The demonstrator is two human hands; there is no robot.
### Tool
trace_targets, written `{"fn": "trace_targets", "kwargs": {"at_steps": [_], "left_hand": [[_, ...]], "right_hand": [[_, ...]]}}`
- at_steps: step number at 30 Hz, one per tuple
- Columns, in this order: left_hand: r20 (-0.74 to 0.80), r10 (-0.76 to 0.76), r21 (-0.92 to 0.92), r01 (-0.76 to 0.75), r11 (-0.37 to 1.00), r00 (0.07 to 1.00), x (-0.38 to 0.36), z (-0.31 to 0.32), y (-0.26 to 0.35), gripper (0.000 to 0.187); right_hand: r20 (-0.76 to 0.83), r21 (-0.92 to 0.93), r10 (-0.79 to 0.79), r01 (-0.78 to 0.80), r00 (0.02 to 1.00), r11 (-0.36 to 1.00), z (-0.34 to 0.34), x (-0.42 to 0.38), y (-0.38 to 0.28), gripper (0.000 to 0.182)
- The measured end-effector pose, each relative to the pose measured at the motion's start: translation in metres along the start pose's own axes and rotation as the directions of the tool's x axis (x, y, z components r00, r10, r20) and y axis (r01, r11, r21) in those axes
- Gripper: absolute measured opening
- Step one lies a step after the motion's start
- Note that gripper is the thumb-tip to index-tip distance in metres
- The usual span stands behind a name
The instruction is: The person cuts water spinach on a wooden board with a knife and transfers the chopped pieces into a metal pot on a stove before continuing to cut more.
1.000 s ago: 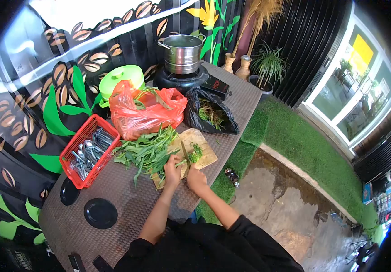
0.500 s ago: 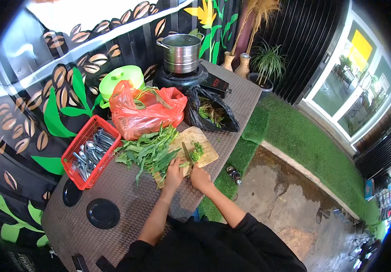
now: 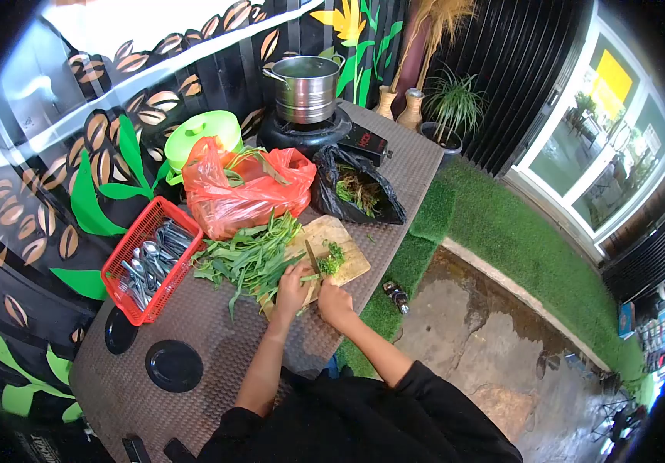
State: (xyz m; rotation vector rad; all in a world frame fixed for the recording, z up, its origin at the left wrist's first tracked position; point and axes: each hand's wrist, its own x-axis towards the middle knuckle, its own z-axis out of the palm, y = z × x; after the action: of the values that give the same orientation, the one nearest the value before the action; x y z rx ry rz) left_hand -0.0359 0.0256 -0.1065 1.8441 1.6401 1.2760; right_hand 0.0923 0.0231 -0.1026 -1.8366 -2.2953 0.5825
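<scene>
**Narrow metal knife [image 3: 313, 256] beside long leafy green stems [image 3: 241, 260]**

In the middle of the frame, the right hand [image 3: 336, 303] is closed around the knife's handle, the blade pointing up the frame over a pale wooden cutting board [image 3: 319, 228]. The left hand [image 3: 294, 287], just left of the blade, is curled over the ends of the stems. Whether the blade touches the wood is unclear. Bright green chopped pieces [image 3: 332, 258] lie heaped on the board, just right of the blade. The stems spread left from the left hand, across the board's edge onto the brown woven-textured table [image 3: 228, 339].

Above them, a translucent red plastic bag [image 3: 244, 201] slumps beside an open black plastic bag [image 3: 327, 193] holding green and brown plant scraps [image 3: 357, 193]. Left of centre stands a red slotted plastic basket [image 3: 177, 289] of silvery cutlery [image 3: 155, 258], with 2 round black plates [image 3: 174, 366] below it. At upper centre, a stainless-steel pot [image 3: 307, 99] sits on a black burner [image 3: 299, 139].
</scene>
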Motion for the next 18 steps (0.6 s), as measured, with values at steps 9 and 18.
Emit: {"fn": "trace_targets", "kwargs": {"at_steps": [9, 18], "left_hand": [[-0.050, -0.068, -0.081, 0.064, 0.995, 0.996, 0.000, 0.008, -0.026, 0.027], [-0.053, -0.110, -0.009, 0.110, 0.994, 0.992, 0.003, 0.007, -0.018, 0.030]], "right_hand": [[0.022, -0.003, -0.086, 0.086, 0.996, 0.996, -0.006, 0.006, 0.005, 0.020], [-0.017, 0.022, 0.009, -0.009, 1.000, 1.000, 0.009, -0.002, -0.001, 0.022]]}}
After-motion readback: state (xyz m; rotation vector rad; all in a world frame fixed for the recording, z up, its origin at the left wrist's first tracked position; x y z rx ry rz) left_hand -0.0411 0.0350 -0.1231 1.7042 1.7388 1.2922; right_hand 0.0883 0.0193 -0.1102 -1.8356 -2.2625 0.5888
